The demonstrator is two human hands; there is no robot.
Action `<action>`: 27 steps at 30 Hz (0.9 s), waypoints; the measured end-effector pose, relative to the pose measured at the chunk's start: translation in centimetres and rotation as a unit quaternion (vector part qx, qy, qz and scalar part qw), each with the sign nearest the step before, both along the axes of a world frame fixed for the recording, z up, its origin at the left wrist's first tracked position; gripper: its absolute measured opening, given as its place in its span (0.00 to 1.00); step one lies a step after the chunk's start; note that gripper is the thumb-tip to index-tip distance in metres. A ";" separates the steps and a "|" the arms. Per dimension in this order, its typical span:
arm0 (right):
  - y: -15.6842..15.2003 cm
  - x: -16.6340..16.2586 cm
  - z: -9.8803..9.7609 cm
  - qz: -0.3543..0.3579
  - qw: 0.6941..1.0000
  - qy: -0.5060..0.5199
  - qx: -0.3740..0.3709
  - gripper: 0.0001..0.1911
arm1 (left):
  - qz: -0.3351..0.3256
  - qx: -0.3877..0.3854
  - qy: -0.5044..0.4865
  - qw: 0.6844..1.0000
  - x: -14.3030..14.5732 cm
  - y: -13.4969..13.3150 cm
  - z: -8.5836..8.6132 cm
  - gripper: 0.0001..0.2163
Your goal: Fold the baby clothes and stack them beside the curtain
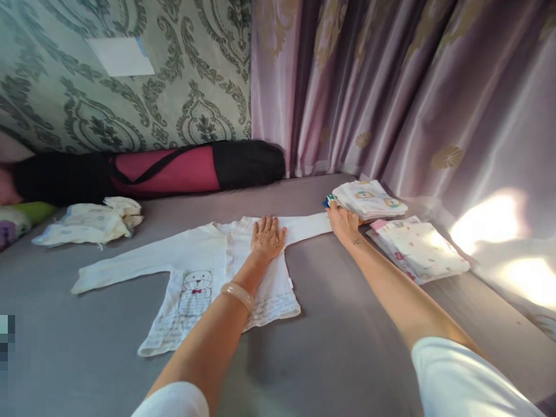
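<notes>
A small white long-sleeved shirt (204, 278) with a bear print lies spread flat on the grey sheet (347, 324), sleeves stretched out to both sides. My left hand (268, 237) rests flat on its shoulder near the collar, fingers together and extended. A pale bangle (237, 294) sits on that wrist. My right hand (342, 222) is at the end of the right sleeve, fingers closed on the cuff, right beside a folded pile of clothes.
Two stacks of folded printed baby clothes (369, 200) (419, 248) lie at the right by the purple curtain (412, 92). A crumpled cream garment (89, 223) lies at the left. A black and pink rolled bag (174, 168) lies along the patterned wall.
</notes>
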State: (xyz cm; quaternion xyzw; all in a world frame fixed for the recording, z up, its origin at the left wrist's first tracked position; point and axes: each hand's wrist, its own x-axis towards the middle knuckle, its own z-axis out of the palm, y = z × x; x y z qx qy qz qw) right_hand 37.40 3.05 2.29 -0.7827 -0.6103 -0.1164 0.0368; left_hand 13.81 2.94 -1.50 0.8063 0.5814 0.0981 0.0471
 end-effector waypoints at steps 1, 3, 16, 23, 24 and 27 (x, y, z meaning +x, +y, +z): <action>0.0 0.0 -0.4 0.009 1.000 -0.007 -0.003 0.18 | 0.001 -0.001 -0.001 1.000 0.0 0.0 0.1 0.30; 0.0 -0.1 -0.9 0.024 0.999 -0.017 -0.013 0.18 | 0.003 -0.003 -0.003 1.000 -0.1 -0.1 0.2 0.31; 0.1 -8.4 1.2 0.151 0.988 0.026 -0.024 0.21 | 0.001 -0.013 0.018 1.000 0.0 -0.2 0.4 0.30; -0.7 -13.0 -2.2 0.298 0.907 0.268 -0.127 0.36 | -0.034 -0.004 0.064 0.997 -0.4 -0.6 0.8 0.29; -0.7 -12.6 -2.5 0.289 0.912 0.258 -0.135 0.36 | -0.031 0.001 0.057 0.998 -0.4 -0.6 0.7 0.29; -1.0 -10.5 -2.7 0.273 0.931 0.195 -0.145 0.36 | -0.011 0.008 0.029 0.999 -0.2 -0.5 0.4 0.27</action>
